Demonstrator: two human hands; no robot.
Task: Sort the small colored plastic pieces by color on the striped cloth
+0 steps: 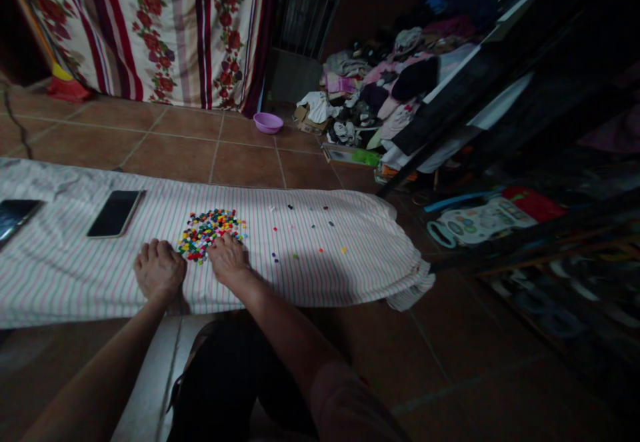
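Many small coloured pieces, like beads or tiny bricks, lie in a loose pile (200, 232) on a striped cloth (125, 275). My right hand (229, 260) reaches over the pile's near right side, fingers bent down and close together among the pieces. What its fingertips hold, if anything, is hidden. Just left of the pile, my left hand (159, 270) rests on the cloth with its fingers curled in; no piece shows in it. To the right, several single pieces and small groups are spaced out in rough rows, among them a yellow piece (343, 250) and a green piece (295, 256).
A dark-screened phone (115, 214) lies left of the pile, and another dark device (17, 217) is at the left edge. On the tiled floor beyond stand a purple basin (269, 123) and a heap of clothes (380, 89). A dark rack (520, 255) is at right.
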